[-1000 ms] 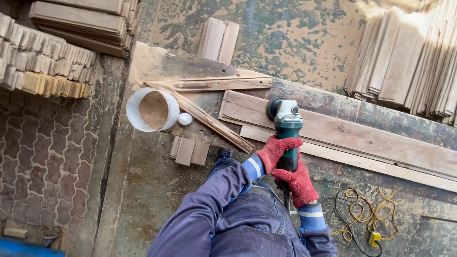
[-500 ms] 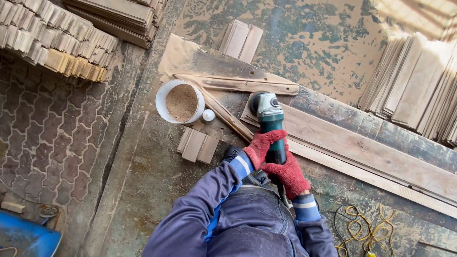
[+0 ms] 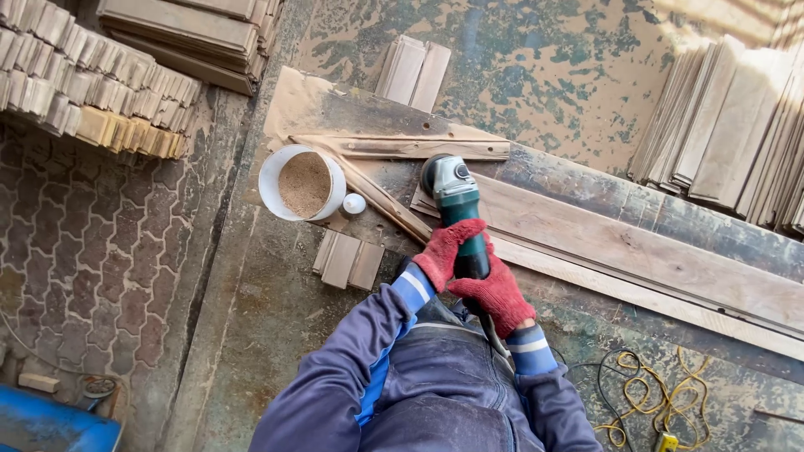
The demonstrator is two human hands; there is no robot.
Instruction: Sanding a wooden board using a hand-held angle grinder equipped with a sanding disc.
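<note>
At frame centre, gripping the green grinder [image 3: 459, 209] with left hand [image 3: 448, 249] and right hand [image 3: 496, 293], gloved fingers [image 3: 469, 230] wrapped tight, pressing onto the long plank [image 3: 636, 247].

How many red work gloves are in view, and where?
2. The left hand, gloved red, wraps the green grinder nearer its head; the right hand, gloved red, holds the grinder's rear. None seems hidden.

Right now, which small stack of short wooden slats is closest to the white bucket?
The three slats lying just below the bucket, beside the knee; the other small stack lies farther up the floor.
</note>
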